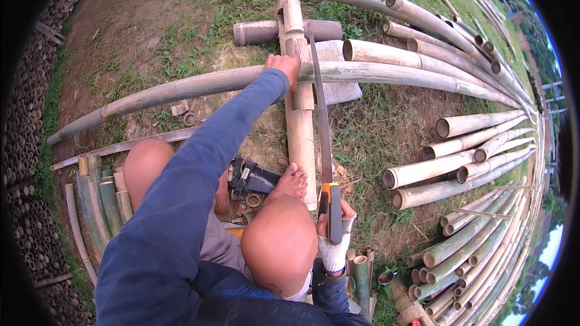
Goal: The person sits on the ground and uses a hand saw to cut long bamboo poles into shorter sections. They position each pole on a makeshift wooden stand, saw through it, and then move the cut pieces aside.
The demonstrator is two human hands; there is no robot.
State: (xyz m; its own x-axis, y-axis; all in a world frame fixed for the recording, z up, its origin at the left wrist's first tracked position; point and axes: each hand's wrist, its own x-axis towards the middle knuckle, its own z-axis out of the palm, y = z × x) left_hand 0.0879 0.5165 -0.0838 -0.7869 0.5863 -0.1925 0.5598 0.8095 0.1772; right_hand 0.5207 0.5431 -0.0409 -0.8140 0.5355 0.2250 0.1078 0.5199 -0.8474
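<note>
A long bamboo pole [199,84] runs crosswise in front of me, over an upright-notched bamboo support [300,136]. My left hand [286,67], bare, is closed around the pole where it crosses the support. In my right hand [336,241], which wears a white knitted glove, is the yellow-and-black handle of a handsaw [323,121]. Its long blade points away from me and crosses the pole just right of my left hand. Whether the teeth are in a cut I cannot tell. My bare foot [292,182] presses against the near part of the support.
A thick bamboo crosspiece [257,32] lies beneath the support's far end. Many bamboo poles [417,172] are piled on the right. Short green bamboo pieces [110,205] stand at the left. A black pouch-like thing [260,178] lies by my foot, and cut bamboo ends fill the far left.
</note>
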